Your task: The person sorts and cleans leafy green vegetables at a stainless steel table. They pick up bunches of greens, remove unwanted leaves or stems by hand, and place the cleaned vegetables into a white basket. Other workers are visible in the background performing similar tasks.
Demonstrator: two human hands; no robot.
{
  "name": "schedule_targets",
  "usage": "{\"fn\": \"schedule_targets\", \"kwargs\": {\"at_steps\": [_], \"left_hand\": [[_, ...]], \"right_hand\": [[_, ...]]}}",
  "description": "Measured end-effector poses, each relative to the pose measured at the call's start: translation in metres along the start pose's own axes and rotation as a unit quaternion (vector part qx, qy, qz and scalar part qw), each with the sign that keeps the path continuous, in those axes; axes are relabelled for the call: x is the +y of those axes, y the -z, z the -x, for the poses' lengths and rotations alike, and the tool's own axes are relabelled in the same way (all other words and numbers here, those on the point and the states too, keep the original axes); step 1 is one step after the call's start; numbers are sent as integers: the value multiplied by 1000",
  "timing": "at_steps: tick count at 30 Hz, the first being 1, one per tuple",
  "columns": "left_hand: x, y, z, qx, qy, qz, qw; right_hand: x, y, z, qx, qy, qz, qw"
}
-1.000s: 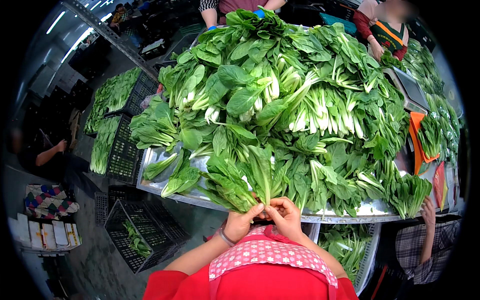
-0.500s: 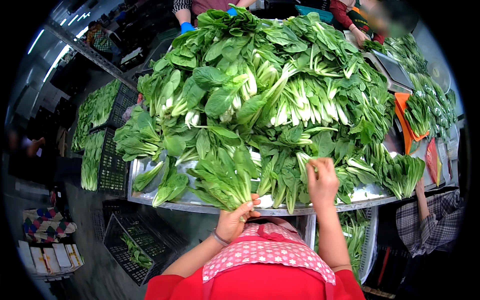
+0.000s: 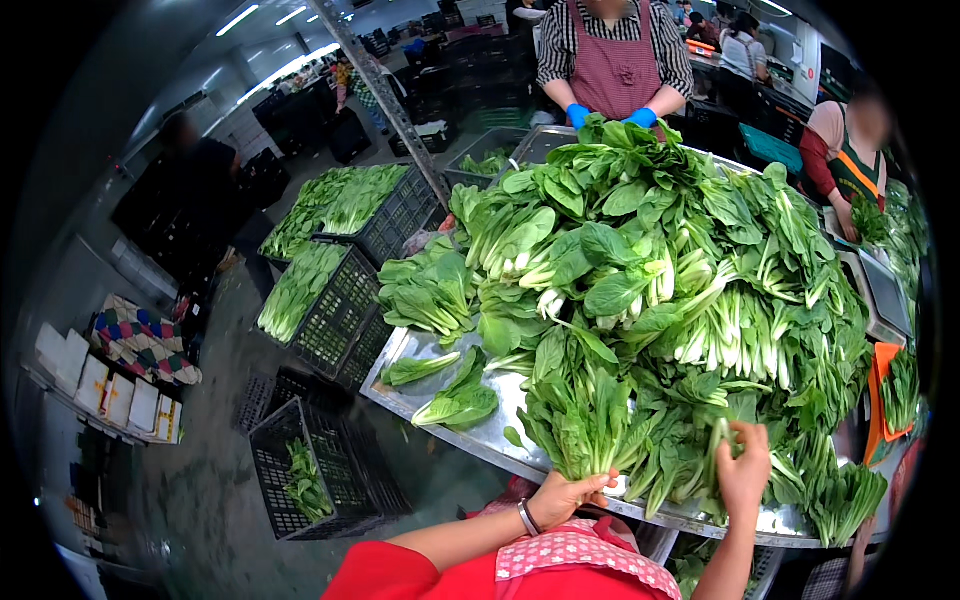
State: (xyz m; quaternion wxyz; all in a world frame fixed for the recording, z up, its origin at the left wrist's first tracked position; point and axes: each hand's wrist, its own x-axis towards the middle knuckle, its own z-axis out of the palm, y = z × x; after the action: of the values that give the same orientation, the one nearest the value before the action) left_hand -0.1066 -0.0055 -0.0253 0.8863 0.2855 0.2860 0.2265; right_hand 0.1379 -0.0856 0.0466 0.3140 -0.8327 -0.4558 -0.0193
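The head view has swung left since half a second ago, and we see the metal table [image 3: 508, 405] slide across to the right! Here's the left hand [image 3: 568, 495], fingers closed round the stem ends of a bunch of leafy greens [image 3: 575, 415] at the near edge, leaves pointing away. The right hand [image 3: 745, 470], fingers bent, is at a pale stalk [image 3: 720, 440]; whether they grip it, we can't tell. Beyond rises the heap of greens [image 3: 700, 270].

Grey floor [image 3: 205, 500], bright strip lights [image 3: 238, 20], slanting metal post [image 3: 376, 88].
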Motion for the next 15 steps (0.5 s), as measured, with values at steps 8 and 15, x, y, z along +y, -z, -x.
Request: {"fn": "schedule_targets", "kwargs": {"at_steps": [8,15], "left_hand": [[-9,-7,-2,-29,-16,20,999],[-16,6,-8,46,-19,70,996]], "right_hand": [[-5,52,-21,202,-93,-609,762],[50,-74,36,32,-120,-308,943]]}}
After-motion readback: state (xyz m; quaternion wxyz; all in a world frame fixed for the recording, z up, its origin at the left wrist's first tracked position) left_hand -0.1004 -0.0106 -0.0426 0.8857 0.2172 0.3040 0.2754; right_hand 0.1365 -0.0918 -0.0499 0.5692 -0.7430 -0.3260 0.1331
